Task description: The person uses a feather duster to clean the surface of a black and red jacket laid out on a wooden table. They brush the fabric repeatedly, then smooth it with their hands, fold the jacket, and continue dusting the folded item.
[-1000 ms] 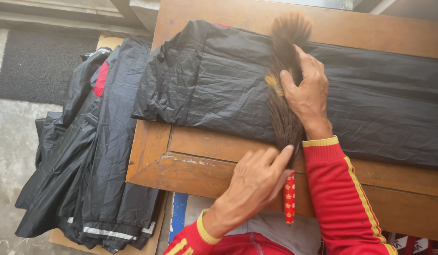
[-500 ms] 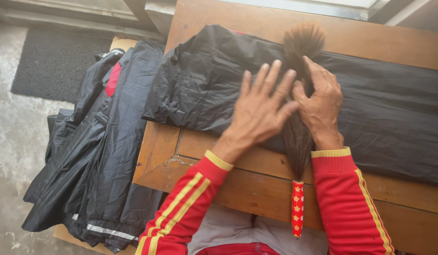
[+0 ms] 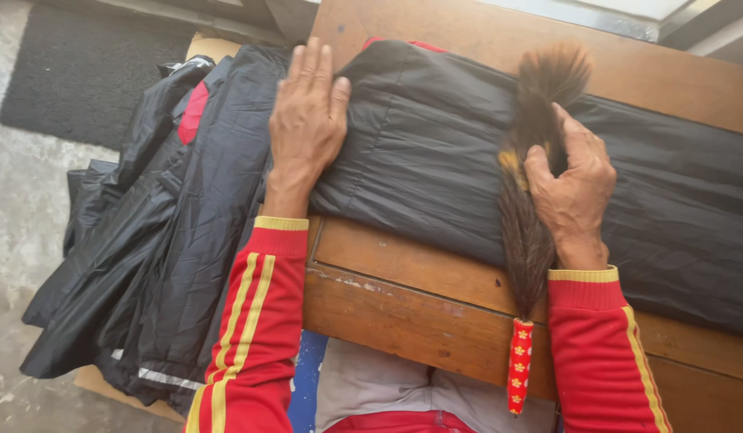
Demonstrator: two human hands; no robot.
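1. The landmark is the wooden table (image 3: 436, 313), whose near edge runs across the lower middle of the view.

2. A black garment (image 3: 436, 144) lies folded flat along the tabletop, from the table's left end out past the right side of the view. A bit of red lining shows at its far edge.

3. The left hand (image 3: 306, 120) lies flat on the garment at the table's left end, palm down and fingers spread. It grips nothing and presses on the cloth.

4. The right hand (image 3: 576, 192) is further right on the tabletop, curled around the middle of a brown feather duster (image 3: 525, 232), pinning it against the garment.

5. The duster's bushy tip points to the table's far side. Its red patterned handle (image 3: 519, 367) hangs over the table's near edge.

6. A heap of black garments (image 3: 139, 256) with a pale strip near the hem lies on a lower surface off the table's left end, touching the folded garment.

7. The step in hand looks like smoothing and holding the garment flat while the duster waits on it.

8. My judgement is that a next stroke calls for the left hand to keep the cloth taut at the table's left end, so the duster can sweep without bunching the fabric.
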